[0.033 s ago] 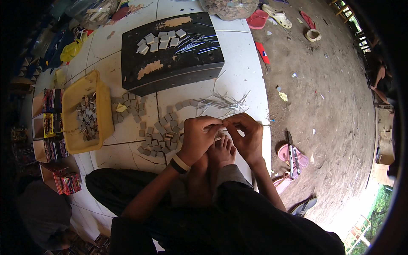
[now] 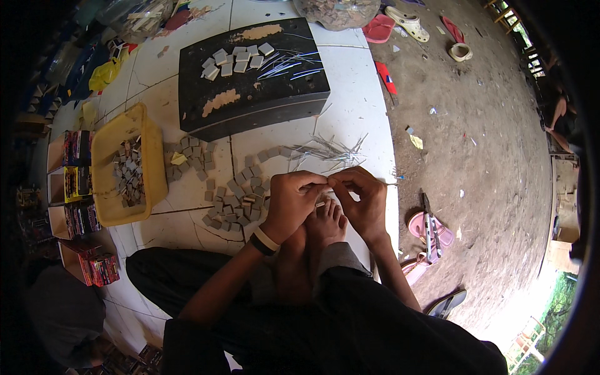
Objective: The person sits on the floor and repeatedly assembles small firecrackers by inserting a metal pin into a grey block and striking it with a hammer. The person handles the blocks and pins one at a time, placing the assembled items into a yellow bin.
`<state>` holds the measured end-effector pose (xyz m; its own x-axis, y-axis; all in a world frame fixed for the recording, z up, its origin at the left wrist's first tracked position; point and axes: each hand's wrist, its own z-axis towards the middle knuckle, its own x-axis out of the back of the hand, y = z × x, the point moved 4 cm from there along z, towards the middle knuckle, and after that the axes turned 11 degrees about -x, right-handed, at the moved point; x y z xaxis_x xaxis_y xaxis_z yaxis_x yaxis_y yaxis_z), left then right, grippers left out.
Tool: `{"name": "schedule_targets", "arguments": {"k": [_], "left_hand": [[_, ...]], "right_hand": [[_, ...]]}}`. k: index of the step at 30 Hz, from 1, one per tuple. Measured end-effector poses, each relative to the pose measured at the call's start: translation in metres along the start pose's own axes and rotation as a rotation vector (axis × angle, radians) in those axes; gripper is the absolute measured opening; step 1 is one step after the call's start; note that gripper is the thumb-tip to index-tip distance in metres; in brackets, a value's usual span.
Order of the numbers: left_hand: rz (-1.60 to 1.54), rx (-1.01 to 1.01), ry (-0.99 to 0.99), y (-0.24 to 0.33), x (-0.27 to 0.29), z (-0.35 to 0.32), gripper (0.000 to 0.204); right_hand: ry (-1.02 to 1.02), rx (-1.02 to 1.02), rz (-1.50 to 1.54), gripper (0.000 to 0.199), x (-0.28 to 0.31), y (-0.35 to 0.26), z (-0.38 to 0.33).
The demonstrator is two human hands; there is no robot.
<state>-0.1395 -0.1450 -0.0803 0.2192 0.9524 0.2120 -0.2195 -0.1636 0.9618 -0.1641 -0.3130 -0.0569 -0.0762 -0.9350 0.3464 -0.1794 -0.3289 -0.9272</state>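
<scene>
My left hand (image 2: pixel 294 203) and my right hand (image 2: pixel 362 203) meet above my bare foot (image 2: pixel 327 226), fingertips pinched together. What they pinch is too small to make out. A thin dark line (image 2: pixel 392 184) shows just past my right hand's knuckles; I cannot tell whether it is held. Beyond the hands lies a loose heap of thin grey sticks (image 2: pixel 328 152). To the left of my left hand, many small grey square pieces (image 2: pixel 240 197) are scattered over the white tiles (image 2: pixel 181 230).
A black box-like block (image 2: pixel 262 103) carries more square pieces (image 2: pixel 242 59) and thin sticks (image 2: pixel 290 65). At left stand a yellow basin (image 2: pixel 156 169) with small pieces and several cartons of colourful packs (image 2: pixel 81 219). Sandals (image 2: pixel 431 231) lie on the dirt floor (image 2: pixel 487 156) at right.
</scene>
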Motion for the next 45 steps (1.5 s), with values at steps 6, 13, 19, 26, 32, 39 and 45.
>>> {"name": "schedule_targets", "arguments": {"k": [6, 13, 19, 26, 32, 39, 45], "left_hand": [[0.01, 0.026, -0.03, -0.001, 0.001, -0.001, 0.006], [0.012, -0.004, -0.03, -0.004, 0.0, -0.005, 0.005], [-0.001, 0.064, -0.126, -0.017, -0.003, -0.012, 0.007], [-0.125, 0.048, -0.28, -0.04, 0.0, -0.01, 0.012], [-0.207, 0.109, -0.309, -0.047, -0.004, -0.012, 0.008], [-0.173, 0.116, -0.325, -0.05, -0.006, -0.012, 0.003], [-0.152, 0.109, -0.318, -0.045, -0.005, -0.012, 0.003]], "right_hand": [[-0.024, 0.03, -0.079, 0.012, 0.001, -0.001, -0.003], [0.038, 0.138, -0.194, 0.016, -0.003, -0.005, -0.013], [0.016, 0.159, -0.248, 0.021, -0.001, 0.003, -0.02], [0.225, -0.123, -0.215, 0.036, 0.037, 0.053, -0.05], [0.371, -0.078, -0.566, 0.041, 0.064, 0.093, -0.1], [0.248, -0.289, -0.456, 0.042, 0.056, 0.117, -0.129], [0.125, -0.413, -0.31, 0.035, 0.055, 0.108, -0.116]]}}
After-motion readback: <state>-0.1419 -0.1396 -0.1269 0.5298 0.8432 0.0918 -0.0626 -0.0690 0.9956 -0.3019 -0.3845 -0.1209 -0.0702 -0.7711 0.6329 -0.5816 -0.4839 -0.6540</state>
